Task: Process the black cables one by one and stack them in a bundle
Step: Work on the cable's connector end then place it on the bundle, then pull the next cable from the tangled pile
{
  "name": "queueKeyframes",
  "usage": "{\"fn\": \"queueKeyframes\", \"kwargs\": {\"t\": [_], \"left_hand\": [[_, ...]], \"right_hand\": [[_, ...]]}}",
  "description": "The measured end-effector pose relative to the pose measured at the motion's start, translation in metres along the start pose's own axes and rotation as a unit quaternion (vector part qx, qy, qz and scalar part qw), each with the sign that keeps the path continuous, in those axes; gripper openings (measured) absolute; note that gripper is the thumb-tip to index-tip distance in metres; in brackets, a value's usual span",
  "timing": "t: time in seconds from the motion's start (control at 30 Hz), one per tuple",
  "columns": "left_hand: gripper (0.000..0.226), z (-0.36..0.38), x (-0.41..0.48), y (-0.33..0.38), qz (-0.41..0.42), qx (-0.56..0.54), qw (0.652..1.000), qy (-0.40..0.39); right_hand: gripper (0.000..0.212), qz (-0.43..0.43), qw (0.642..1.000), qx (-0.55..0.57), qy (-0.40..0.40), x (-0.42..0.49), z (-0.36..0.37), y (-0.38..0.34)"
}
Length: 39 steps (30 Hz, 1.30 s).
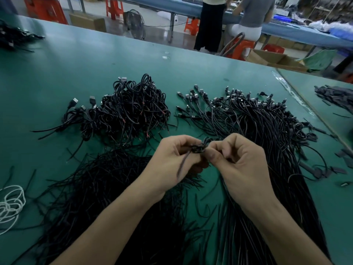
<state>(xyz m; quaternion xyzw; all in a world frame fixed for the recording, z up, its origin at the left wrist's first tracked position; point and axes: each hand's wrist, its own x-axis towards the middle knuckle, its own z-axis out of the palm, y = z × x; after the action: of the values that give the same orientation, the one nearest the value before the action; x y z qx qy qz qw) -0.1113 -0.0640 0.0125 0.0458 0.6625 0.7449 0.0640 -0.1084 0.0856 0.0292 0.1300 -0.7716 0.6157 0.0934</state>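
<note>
I count two hands, left hand (pixel 168 161), right hand (pixel 244 165), one coiled cable (pixel 198 148) between them, four black cable heaps (pixel 131 109), strands too many to tell, one white cord (pixel 10 203), one floor fan (pixel 134 22), two people (pixel 210 22) behind

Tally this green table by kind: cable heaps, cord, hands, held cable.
Coiled cable heap: 1
Straight USB cable heap: 1
Thin black wire heap: 1
Far black cable heap: 1
White cord: 1
Held cable: 1
Hands: 2, left hand, right hand
Total: 8
</note>
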Motion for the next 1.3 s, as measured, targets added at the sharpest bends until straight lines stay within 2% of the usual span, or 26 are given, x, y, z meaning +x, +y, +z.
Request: {"fn": "queueKeyframes", "kwargs": {"t": [0.07,0.13,0.17,0.23,0.3,0.37,0.47,0.5,0.53,0.57,0.6,0.63,0.7,0.77,0.8,0.87,0.93,1.0,1.07,1.13,1.23,1.3], "left_hand": [[0.029,-0.002,0.000,0.006,-0.036,-0.091,0.995,0.000],[0.033,-0.004,0.001,0.011,-0.088,-0.160,0.983,0.010],[0.033,-0.006,0.002,0.010,-0.094,-0.145,0.985,0.018],[0.024,-0.010,0.004,0.006,-0.051,-0.061,0.997,0.009],[0.034,-0.015,0.004,0.003,-0.004,0.004,1.000,-0.005],[0.040,-0.022,0.006,0.004,0.026,0.059,0.998,-0.017],[0.032,-0.030,0.006,0.009,0.076,0.157,0.984,-0.041],[0.029,-0.034,0.006,0.011,0.096,0.185,0.978,-0.029],[0.027,-0.039,0.008,0.012,0.118,0.204,0.972,0.001],[0.028,-0.047,0.010,0.013,0.141,0.206,0.967,0.048],[0.031,-0.056,0.013,0.014,0.155,0.189,0.963,0.111],[0.032,-0.068,0.017,0.014,0.162,0.168,0.955,0.183],[0.030,-0.096,0.027,0.011,0.159,0.148,0.923,0.317],[0.025,-0.122,0.039,0.002,0.133,0.191,0.884,0.406],[0.023,-0.131,0.043,-0.002,0.115,0.230,0.863,0.436],[0.026,-0.145,0.052,-0.013,0.076,0.307,0.833,0.454],[0.032,-0.151,0.059,-0.021,0.033,0.361,0.834,0.416],[0.034,-0.149,0.063,-0.025,-0.011,0.409,0.838,0.362],[0.033,-0.140,0.061,-0.025,-0.017,0.449,0.826,0.339],[0.034,-0.125,0.055,-0.022,0.019,0.460,0.806,0.373],[0.022,-0.096,0.044,-0.009,0.139,0.426,0.784,0.429],[0.024,-0.080,0.038,0.003,0.231,0.412,0.805,0.360]], "right_hand": [[0.044,0.020,0.999,0.034,0.001,0.001,0.000,0.001],[0.044,0.032,0.999,0.041,-0.014,0.002,0.000,0.001],[0.044,0.040,0.998,0.038,-0.023,0.001,0.001,0.001],[0.043,0.062,0.997,0.043,-0.032,-0.002,0.003,0.003],[0.042,0.110,0.989,0.094,-0.033,-0.002,0.002,0.006],[0.039,0.180,0.968,0.168,-0.041,-0.002,0.001,0.012],[0.029,0.238,0.939,0.237,-0.075,0.002,0.003,0.023],[0.025,0.236,0.945,0.211,-0.077,0.005,0.003,0.028],[0.020,0.223,0.963,0.134,-0.070,0.009,0.002,0.033],[0.012,0.201,0.978,0.015,-0.052,0.015,-0.001,0.038],[0.009,0.175,0.976,-0.125,-0.031,0.020,-0.007,0.044],[0.016,0.151,0.953,-0.263,-0.021,0.025,-0.014,0.052],[0.037,0.129,0.872,-0.470,-0.034,0.029,-0.024,0.067],[0.044,0.143,0.809,-0.568,-0.052,0.030,-0.028,0.079],[0.042,0.153,0.798,-0.580,-0.059,0.029,-0.029,0.084],[0.035,0.144,0.812,-0.563,-0.052,0.029,-0.027,0.089],[0.030,0.114,0.839,-0.531,-0.032,0.030,-0.026,0.091],[0.028,0.093,0.880,-0.465,-0.011,0.032,-0.023,0.089],[0.021,0.091,0.927,-0.363,0.019,0.033,-0.020,0.080],[0.017,0.085,0.961,-0.259,0.054,0.033,-0.018,0.065],[0.020,0.046,0.980,-0.180,0.069,0.029,-0.013,0.037],[0.020,0.023,0.989,-0.139,0.040,0.023,-0.007,0.019]]}}
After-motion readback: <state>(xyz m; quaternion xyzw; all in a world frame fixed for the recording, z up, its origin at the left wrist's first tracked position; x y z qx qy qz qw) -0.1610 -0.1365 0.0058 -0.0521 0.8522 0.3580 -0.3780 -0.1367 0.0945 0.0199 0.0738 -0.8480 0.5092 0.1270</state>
